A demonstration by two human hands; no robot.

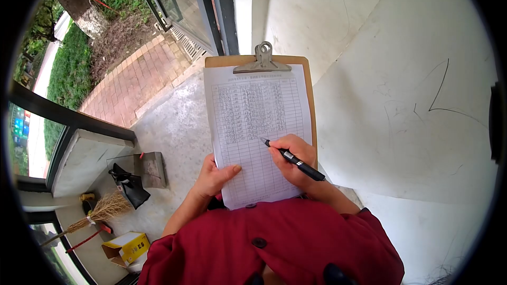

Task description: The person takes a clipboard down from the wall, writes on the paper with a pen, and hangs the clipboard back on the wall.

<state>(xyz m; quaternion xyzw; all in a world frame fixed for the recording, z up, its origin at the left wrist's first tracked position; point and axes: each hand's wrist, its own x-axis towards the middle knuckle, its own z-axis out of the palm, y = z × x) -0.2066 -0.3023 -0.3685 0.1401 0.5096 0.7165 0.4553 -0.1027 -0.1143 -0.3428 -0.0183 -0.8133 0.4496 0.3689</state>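
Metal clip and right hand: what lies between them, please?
In the head view, the paper sheet with its filled table rows lies between the metal clip and the right hand.

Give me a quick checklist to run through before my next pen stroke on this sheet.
1. Pen gripped in the right hand, point toward the page: ok.
2. Pen tip touching the paper: cannot tell, it is too small to judge.
3. Sheet held at the top by the metal clip: ok.
4. Left hand steadying the page, thumb on its left side: ok.
5. Blank rows available: ok, the lower rows look unfilled.
6. Existing entries readable for checking: cannot tell, the writing is too small.
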